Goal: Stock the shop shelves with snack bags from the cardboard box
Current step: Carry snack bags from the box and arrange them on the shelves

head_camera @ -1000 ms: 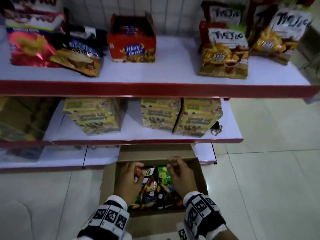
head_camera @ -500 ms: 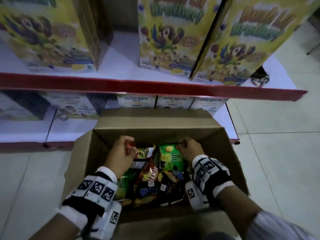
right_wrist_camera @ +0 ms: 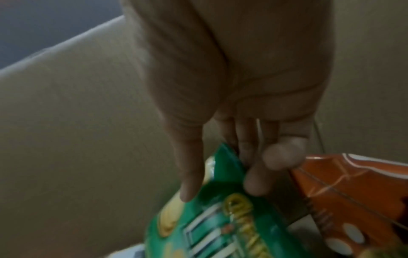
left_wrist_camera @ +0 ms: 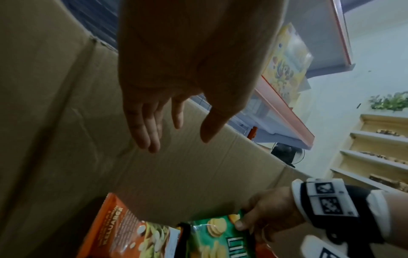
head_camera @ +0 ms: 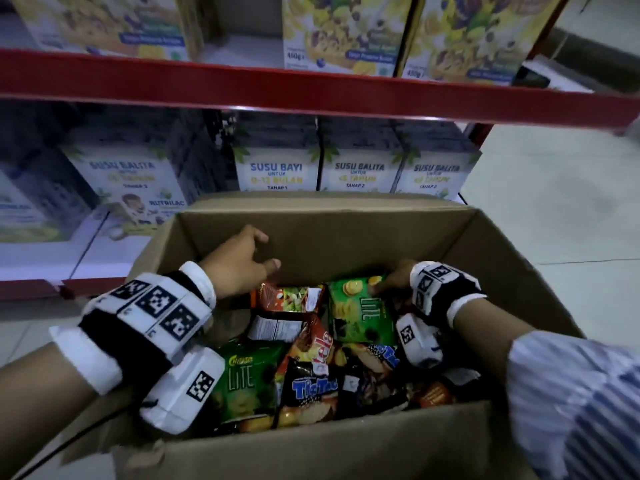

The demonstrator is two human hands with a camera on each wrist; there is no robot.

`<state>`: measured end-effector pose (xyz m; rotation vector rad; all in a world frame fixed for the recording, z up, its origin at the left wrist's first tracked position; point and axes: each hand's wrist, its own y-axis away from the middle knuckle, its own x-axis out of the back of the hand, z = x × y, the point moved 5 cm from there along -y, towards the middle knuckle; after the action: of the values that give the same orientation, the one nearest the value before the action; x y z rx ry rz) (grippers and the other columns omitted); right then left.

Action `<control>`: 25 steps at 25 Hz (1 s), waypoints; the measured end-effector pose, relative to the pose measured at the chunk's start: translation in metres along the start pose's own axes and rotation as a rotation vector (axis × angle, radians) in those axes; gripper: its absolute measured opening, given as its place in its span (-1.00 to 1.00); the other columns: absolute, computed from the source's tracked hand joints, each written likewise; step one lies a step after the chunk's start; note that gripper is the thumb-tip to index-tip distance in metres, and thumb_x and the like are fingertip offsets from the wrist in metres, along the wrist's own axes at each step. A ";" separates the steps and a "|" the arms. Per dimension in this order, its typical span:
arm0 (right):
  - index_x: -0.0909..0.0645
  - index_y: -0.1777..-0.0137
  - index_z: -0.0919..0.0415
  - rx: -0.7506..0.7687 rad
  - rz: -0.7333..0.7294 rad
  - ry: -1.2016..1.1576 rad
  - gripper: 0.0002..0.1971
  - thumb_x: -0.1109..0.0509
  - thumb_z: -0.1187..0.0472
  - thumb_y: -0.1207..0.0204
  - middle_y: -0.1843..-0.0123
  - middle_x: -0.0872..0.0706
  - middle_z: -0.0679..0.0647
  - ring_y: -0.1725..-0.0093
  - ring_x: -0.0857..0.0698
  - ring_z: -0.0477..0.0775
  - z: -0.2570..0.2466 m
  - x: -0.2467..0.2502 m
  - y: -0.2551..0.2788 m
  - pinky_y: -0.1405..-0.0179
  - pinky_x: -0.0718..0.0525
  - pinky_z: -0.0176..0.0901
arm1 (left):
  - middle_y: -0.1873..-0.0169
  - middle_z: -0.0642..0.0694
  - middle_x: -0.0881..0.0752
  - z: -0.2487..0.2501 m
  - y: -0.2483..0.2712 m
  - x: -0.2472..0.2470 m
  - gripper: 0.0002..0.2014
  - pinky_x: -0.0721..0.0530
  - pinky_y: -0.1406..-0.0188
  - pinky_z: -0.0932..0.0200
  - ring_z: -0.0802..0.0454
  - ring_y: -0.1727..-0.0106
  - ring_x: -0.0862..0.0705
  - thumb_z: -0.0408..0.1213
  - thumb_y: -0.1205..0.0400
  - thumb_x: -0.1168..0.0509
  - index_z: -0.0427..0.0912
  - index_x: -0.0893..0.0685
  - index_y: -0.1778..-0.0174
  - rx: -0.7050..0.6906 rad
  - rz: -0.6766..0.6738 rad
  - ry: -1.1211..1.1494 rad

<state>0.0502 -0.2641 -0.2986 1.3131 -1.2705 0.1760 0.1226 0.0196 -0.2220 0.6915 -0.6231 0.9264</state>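
Observation:
An open cardboard box [head_camera: 346,237] on the floor holds several snack bags. My right hand [head_camera: 379,287] pinches the top right corner of a green LITE bag [head_camera: 360,317], thumb on its front and fingers behind it [right_wrist_camera: 220,192]. The green bag [right_wrist_camera: 209,227] still lies among the others. My left hand [head_camera: 268,251] hovers open above an orange bag [head_camera: 287,297], near the box's far wall, holding nothing; its straight fingers [left_wrist_camera: 143,136] show in the left wrist view. A second green LITE bag [head_camera: 246,382] and a black Tic Tac bag [head_camera: 311,389] lie nearer me.
Behind the box, white milk cartons [head_camera: 277,168] fill the lowest shelf. Yellow cereal boxes [head_camera: 343,32] stand above on a shelf with a red front edge [head_camera: 311,95]. Pale tiled floor [head_camera: 571,202] lies to the right of the box.
The view has dropped closer to the box. My left hand has let go of the orange bag and risen, open, toward the far wall. My right hand keeps hold of the green bag's corner.

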 end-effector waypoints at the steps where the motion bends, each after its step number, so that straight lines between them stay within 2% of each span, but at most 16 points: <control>1: -0.76 0.00 0.18 0.011 -0.018 0.033 -0.52 -0.56 -0.21 -0.28 -0.01 -0.79 0.14 -0.01 -0.74 0.16 -0.004 -0.001 0.004 -0.04 -0.67 -0.04 | -0.32 -0.23 -0.53 0.004 0.008 0.003 -0.52 -0.56 -0.33 -0.02 -0.15 -0.24 -0.62 -0.17 -0.60 -0.37 -0.16 -0.40 -0.39 -0.006 -0.004 0.005; 3: -0.78 0.06 0.15 0.059 -0.054 0.117 -0.56 -0.56 -0.20 -0.27 0.06 -0.80 0.08 0.03 -0.75 0.12 -0.015 -0.001 0.016 -0.03 -0.69 -0.06 | -0.31 -0.21 -0.53 0.014 0.021 0.008 -0.53 -0.58 -0.27 0.04 -0.12 -0.19 -0.65 -0.16 -0.60 -0.36 -0.15 -0.40 -0.39 -0.042 0.007 0.023; 5: -0.78 0.15 0.09 0.154 -0.051 0.118 -0.69 -0.61 -0.12 -0.26 0.21 -0.78 -0.03 0.13 -0.75 0.04 -0.034 0.014 0.035 0.05 -0.70 -0.12 | -0.32 -0.16 -0.53 0.028 0.033 0.015 -0.54 -0.58 -0.24 0.09 -0.06 -0.20 -0.63 -0.12 -0.60 -0.35 -0.13 -0.40 -0.38 -0.127 0.054 0.005; 6: -0.77 0.21 0.03 0.205 -0.039 0.091 -0.77 -0.62 -0.08 -0.26 0.28 -0.76 -0.09 0.20 -0.73 -0.01 -0.046 0.028 0.049 0.11 -0.68 -0.16 | -0.33 -0.13 -0.53 0.037 0.039 0.020 -0.53 -0.55 -0.26 0.10 -0.03 -0.25 -0.60 -0.08 -0.59 -0.35 -0.11 -0.41 -0.37 -0.182 0.086 -0.010; 8: -0.75 0.23 -0.09 0.327 -0.007 0.059 -0.82 -0.63 -0.08 -0.24 0.29 -0.78 -0.16 0.22 -0.72 -0.08 -0.073 0.063 0.083 0.13 -0.66 -0.20 | -0.37 -0.06 -0.52 0.053 0.052 0.029 -0.41 -0.50 -0.34 0.12 0.04 -0.36 -0.51 0.11 -0.50 -0.34 -0.08 -0.40 -0.39 -0.291 0.127 -0.018; 10: -0.78 0.12 -0.07 0.483 0.001 0.027 -0.73 -0.61 -0.13 -0.21 0.21 -0.82 -0.06 0.25 -0.71 -0.10 -0.099 0.089 0.120 0.15 -0.60 -0.19 | -0.42 0.02 -0.48 0.063 0.066 0.033 -0.15 -0.47 -0.35 0.18 0.09 -0.42 -0.46 0.35 -0.30 -0.28 -0.02 -0.34 -0.45 -0.363 0.090 -0.039; 11: -0.78 0.08 0.01 0.569 0.017 -0.022 -0.66 -0.61 -0.14 -0.20 0.17 -0.82 0.07 0.28 -0.68 -0.08 -0.111 0.100 0.139 0.16 -0.57 -0.18 | -0.42 0.05 -0.49 0.067 0.072 0.035 -0.07 -0.49 -0.34 0.17 0.10 -0.42 -0.48 0.43 -0.21 -0.25 0.03 -0.33 -0.47 -0.391 0.084 -0.069; 12: -0.79 0.09 0.08 0.656 0.032 -0.096 -0.64 -0.61 -0.13 -0.21 0.16 -0.79 0.18 0.29 -0.65 -0.06 -0.122 0.107 0.156 0.17 -0.54 -0.15 | -0.37 0.09 -0.55 0.068 0.077 0.038 -0.05 -0.55 -0.30 0.14 0.10 -0.36 -0.54 0.50 -0.16 -0.25 0.08 -0.36 -0.44 -0.420 0.107 -0.086; 13: -0.79 0.13 0.09 0.735 0.047 -0.187 -0.68 -0.60 -0.11 -0.23 0.18 -0.78 0.19 0.28 -0.64 -0.06 -0.129 0.114 0.172 0.18 -0.54 -0.14 | -0.25 0.12 -0.64 0.069 0.082 0.043 -0.10 -0.64 -0.18 0.10 0.12 -0.24 -0.63 0.55 -0.14 -0.26 0.14 -0.44 -0.35 -0.449 0.160 -0.078; 15: -0.78 0.07 -0.07 0.847 0.083 -0.343 -0.74 -0.55 -0.08 -0.24 0.11 -0.81 0.03 0.16 -0.70 -0.09 -0.139 0.124 0.194 0.11 -0.62 -0.14 | 0.05 0.19 -0.75 0.066 0.088 0.060 -0.28 -0.71 0.10 0.07 0.15 0.04 -0.72 0.59 -0.13 -0.29 0.19 -0.57 -0.05 -0.460 0.322 0.007; 16: -0.74 -0.03 -0.14 0.871 0.111 -0.395 -0.66 -0.54 -0.08 -0.23 0.00 -0.80 0.01 0.04 -0.74 -0.09 -0.140 0.128 0.198 -0.02 -0.67 -0.12 | 0.14 0.18 -0.76 0.063 0.089 0.070 -0.31 -0.71 0.15 0.05 0.16 0.11 -0.73 0.57 -0.12 -0.31 0.13 -0.60 0.05 -0.432 0.401 0.103; 18: -0.62 -0.19 -0.20 0.871 0.127 -0.432 -0.49 -0.54 -0.07 -0.19 -0.15 -0.76 -0.01 -0.15 -0.73 -0.03 -0.137 0.129 0.198 -0.21 -0.70 -0.01 | 0.20 0.12 -0.78 0.052 0.089 0.082 -0.30 -0.73 0.09 -0.01 0.13 0.13 -0.75 0.52 -0.11 -0.37 0.02 -0.66 0.09 -0.354 0.520 0.320; 20: -0.56 -0.25 -0.14 0.883 0.050 -0.447 -0.44 -0.56 0.05 -0.19 -0.21 -0.76 0.01 -0.19 -0.73 0.04 -0.134 0.123 0.196 -0.20 -0.71 0.05 | 0.20 0.06 -0.81 0.048 0.089 0.084 -0.30 -0.73 0.01 -0.02 0.08 0.12 -0.77 0.48 -0.14 -0.40 -0.08 -0.72 0.10 -0.305 0.548 0.425; 22: -0.58 -0.28 0.06 0.912 0.012 -0.519 -0.46 -0.55 0.20 -0.24 -0.19 -0.77 0.18 -0.16 -0.75 0.19 -0.132 0.123 0.195 -0.12 -0.75 0.05 | 0.24 0.09 -0.83 0.049 0.091 0.081 -0.34 -0.73 0.03 0.11 0.16 0.13 -0.78 0.46 -0.15 -0.42 -0.08 -0.75 0.15 -0.301 0.475 0.475; 23: -0.59 -0.26 0.17 0.923 0.011 -0.559 -0.49 -0.54 0.27 -0.26 -0.14 -0.78 0.24 -0.13 -0.76 0.25 -0.132 0.123 0.194 -0.06 -0.77 0.02 | 0.26 0.13 -0.83 0.050 0.093 0.077 -0.36 -0.73 0.05 0.20 0.23 0.14 -0.79 0.46 -0.14 -0.39 -0.05 -0.76 0.17 -0.309 0.426 0.508; 25: -0.61 -0.19 0.29 0.945 0.002 -0.596 -0.57 -0.53 0.42 -0.29 -0.03 -0.81 0.22 0.00 -0.80 0.20 -0.134 0.124 0.190 0.11 -0.78 -0.13 | 0.21 0.17 -0.84 0.050 0.091 0.074 -0.39 -0.74 0.09 0.30 0.28 0.13 -0.79 0.43 -0.15 -0.44 0.00 -0.75 0.13 -0.340 0.350 0.574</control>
<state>0.0395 -0.1615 -0.0560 2.2848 -1.7806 0.4445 0.0683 0.0569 -0.1123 -0.0060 -0.3736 1.2404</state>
